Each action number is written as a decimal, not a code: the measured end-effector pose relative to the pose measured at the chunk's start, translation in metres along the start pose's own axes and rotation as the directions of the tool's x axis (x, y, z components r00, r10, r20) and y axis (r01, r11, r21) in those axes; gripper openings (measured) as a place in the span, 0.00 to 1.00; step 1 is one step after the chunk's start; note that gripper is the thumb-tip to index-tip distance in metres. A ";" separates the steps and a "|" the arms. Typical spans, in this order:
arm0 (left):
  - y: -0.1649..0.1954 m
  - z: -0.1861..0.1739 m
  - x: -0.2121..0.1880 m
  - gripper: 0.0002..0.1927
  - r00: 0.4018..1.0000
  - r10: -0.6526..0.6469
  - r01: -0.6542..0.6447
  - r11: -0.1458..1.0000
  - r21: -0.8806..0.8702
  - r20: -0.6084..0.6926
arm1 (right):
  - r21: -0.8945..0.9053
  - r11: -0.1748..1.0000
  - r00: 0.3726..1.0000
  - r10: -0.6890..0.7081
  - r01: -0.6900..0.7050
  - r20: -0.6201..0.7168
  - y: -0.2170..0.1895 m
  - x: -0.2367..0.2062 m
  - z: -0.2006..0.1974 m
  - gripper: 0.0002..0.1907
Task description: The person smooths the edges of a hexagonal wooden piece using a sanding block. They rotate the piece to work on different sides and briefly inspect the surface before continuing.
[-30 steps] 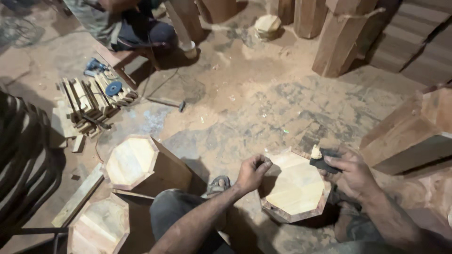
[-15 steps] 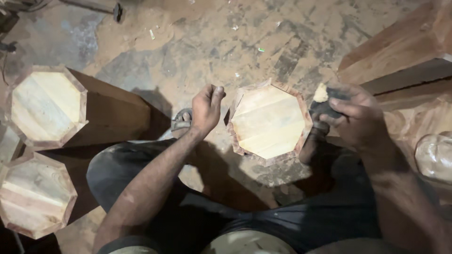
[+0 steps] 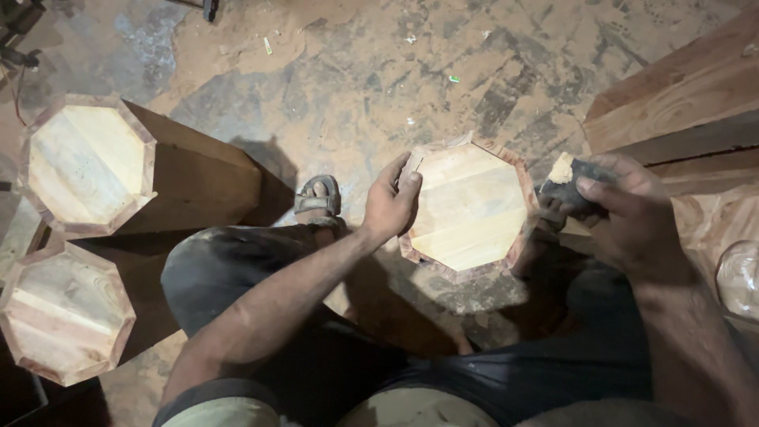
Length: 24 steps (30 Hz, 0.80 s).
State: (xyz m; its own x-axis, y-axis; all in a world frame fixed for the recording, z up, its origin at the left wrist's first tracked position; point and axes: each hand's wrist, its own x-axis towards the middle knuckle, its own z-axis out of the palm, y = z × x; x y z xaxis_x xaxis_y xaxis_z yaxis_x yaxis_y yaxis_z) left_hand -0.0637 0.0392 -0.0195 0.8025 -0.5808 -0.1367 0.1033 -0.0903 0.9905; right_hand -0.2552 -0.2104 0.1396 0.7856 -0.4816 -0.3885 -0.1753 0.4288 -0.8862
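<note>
Head view: left hand (image 3: 389, 207) grips octagonal wooden block (image 3: 473, 207); right hand (image 3: 628, 213) clutches dark pad (image 3: 571, 183)

Two octagonal wooden posts (image 3: 87, 162) (image 3: 65, 312), stacked planks (image 3: 680, 95)

We sit on the floor (image 3: 332, 71), an octagonal wooden column (image 3: 474, 209) standing upright between our knees. Left hand (image 3: 389, 207) is on its left rim, fingers (image 3: 409, 183) over the edge. Right hand (image 3: 632, 217) sits just right of the column, closed round a small block (image 3: 571, 183) near the right rim. Our sandalled foot (image 3: 318, 196) is left of the left hand. Further left, a second column (image 3: 91, 164) lies tilted; a third (image 3: 65, 312) sits nearer us, just below it. Stacked timber (image 3: 672, 95) is at far right, behind the right hand.
</note>
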 end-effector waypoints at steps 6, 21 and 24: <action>0.010 0.005 0.005 0.25 0.994 -0.059 0.069 0.993 0.099 -0.095 | -0.141 0.989 0.998 0.024 -0.032 -0.055 -0.010 -0.009 0.017 0.16; -0.013 0.005 0.053 0.22 0.984 0.170 -0.136 0.910 0.392 -0.054 | -0.391 0.903 0.981 -0.195 0.177 -0.007 0.047 0.025 -0.029 0.14; -0.007 0.003 0.081 0.20 0.972 0.233 -0.233 0.936 0.264 0.030 | -0.074 0.997 0.996 -0.028 0.022 -0.083 0.069 0.056 -0.035 0.15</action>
State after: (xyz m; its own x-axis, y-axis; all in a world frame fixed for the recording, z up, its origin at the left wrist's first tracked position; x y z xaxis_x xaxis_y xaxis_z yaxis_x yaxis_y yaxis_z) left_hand -0.0012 -0.0101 -0.0379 0.7865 -0.6097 0.0980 -0.2451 -0.1625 0.9558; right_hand -0.2434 -0.2344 0.0477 0.7379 -0.5554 -0.3835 -0.2016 0.3608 -0.9106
